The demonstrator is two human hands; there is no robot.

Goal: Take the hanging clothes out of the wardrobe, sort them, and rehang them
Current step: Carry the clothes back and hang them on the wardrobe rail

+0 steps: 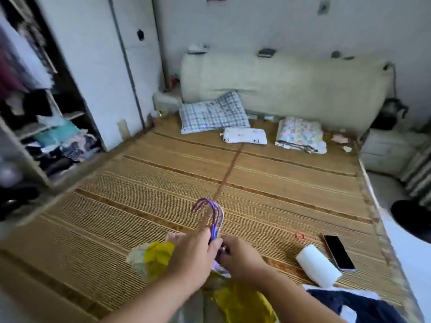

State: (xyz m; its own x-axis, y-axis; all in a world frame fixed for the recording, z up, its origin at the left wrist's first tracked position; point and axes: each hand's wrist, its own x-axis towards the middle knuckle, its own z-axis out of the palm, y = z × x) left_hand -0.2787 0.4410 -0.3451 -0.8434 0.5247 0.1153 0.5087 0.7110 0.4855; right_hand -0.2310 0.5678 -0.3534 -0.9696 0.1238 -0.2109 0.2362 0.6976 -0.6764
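Purple hangers [213,215] are bunched in our left hand [193,252], fingers curled round their necks, so the clothes [158,255] hang together just over the mat [279,183]. Our right hand [240,255] pinches the same necks, likely to part one for sorting. To our left the wardrobe [46,113] stands open. A roll [318,265] and phone [338,251] crowd the mat on our right.

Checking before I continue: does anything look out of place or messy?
Low in the open wardrobe lies a jumbled heap of clothes, not hung. A phone and a white roll lie loose on the mat near its right edge.
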